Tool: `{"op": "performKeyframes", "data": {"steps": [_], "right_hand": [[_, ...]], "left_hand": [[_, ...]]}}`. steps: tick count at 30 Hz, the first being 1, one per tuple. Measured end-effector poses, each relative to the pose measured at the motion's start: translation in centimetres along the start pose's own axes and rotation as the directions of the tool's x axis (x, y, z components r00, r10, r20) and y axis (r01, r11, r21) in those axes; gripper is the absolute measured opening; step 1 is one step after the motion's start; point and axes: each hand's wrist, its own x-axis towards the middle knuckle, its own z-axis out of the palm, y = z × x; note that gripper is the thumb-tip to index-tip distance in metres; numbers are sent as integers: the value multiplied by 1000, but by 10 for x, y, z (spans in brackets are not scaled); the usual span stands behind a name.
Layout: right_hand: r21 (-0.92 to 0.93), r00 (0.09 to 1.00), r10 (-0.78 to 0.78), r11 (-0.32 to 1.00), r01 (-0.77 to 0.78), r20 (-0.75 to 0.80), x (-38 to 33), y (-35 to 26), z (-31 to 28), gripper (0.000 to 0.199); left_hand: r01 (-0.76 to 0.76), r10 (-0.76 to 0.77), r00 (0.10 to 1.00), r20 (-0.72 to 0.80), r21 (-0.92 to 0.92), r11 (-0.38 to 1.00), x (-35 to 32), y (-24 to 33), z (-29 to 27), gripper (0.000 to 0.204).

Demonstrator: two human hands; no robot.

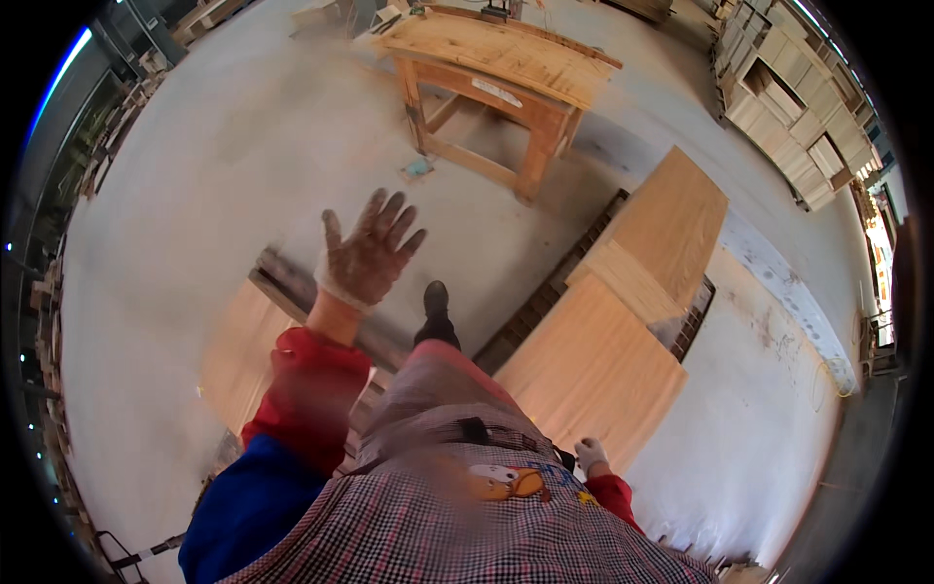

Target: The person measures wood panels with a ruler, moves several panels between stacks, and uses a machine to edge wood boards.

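My left hand (365, 251), in a pale work glove with a brown, soiled back, is held out in front of me with its fingers spread. Nothing is in it. Low at my right side, my right hand (591, 455), in a light glove, has its fingers curled; what they hold, if anything, is hidden. It is nearest to a wood-grained panel (595, 362) on my right. A second wood-grained panel (671, 219) lies beyond it, with a lighter wooden strip (637, 280) between them. Left of my legs, another wood panel (248, 355) is partly behind my left arm.
A wooden workbench (506, 54) stands ahead. Dark slatted supports (545, 307) lie under the right-hand panels, and a dark beam (282, 282) lies by the left panel. Stacked pale wooden cabinets (803, 112) stand far right. A small teal scrap (417, 167) lies on the floor.
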Motion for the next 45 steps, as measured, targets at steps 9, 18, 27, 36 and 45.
{"op": "performKeyframes", "data": {"steps": [9, 18, 27, 36, 45], "right_hand": [[-254, 676, -654, 756, 603, -340, 15, -419, 9, 46], [-278, 132, -985, 96, 956, 112, 17, -722, 138, 50], [-92, 846, -530, 841, 533, 56, 122, -579, 104, 52], [-51, 976, -217, 975, 215, -17, 239, -506, 83, 37], [-239, 897, -431, 885, 399, -98, 178, -671, -5, 43]], "left_hand": [[210, -202, 977, 76, -124, 970, 207, 55, -62, 74], [-149, -50, 986, 162, 970, 191, 272, 34, -107, 69], [-629, -168, 692, 702, 701, 335, 356, 243, -18, 47], [-946, -134, 212, 968, 168, -277, 418, 308, 130, 44], [-921, -96, -32, 995, -67, -383, 444, 365, 230, 41]]}}
